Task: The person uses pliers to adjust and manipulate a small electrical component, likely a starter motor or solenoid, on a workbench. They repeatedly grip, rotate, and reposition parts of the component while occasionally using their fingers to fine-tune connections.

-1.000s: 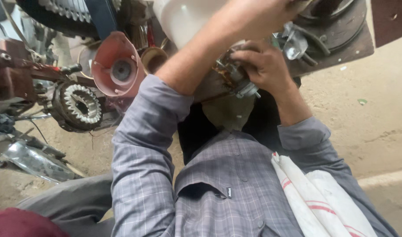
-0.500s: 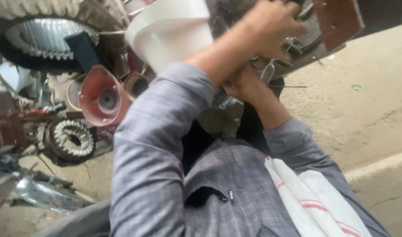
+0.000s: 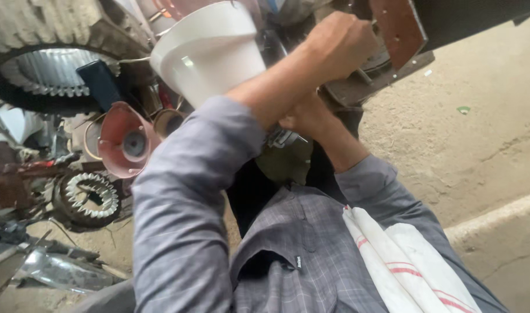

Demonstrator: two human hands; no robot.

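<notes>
Left hand (image 3: 340, 43) is closing in a fist on a dark rusty metal assembly (image 3: 357, 87) overhead, beside a white plastic bucket (image 3: 210, 52). Right hand (image 3: 305, 116) is sitting just beneath, touching small metal fittings (image 3: 282, 138); finger spread cannot be told.

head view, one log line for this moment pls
left hand: fisted on dark metal part | right hand: closed beneath it, grip hidden | white bucket: beside left forearm | red cone: left, on floor
</notes>
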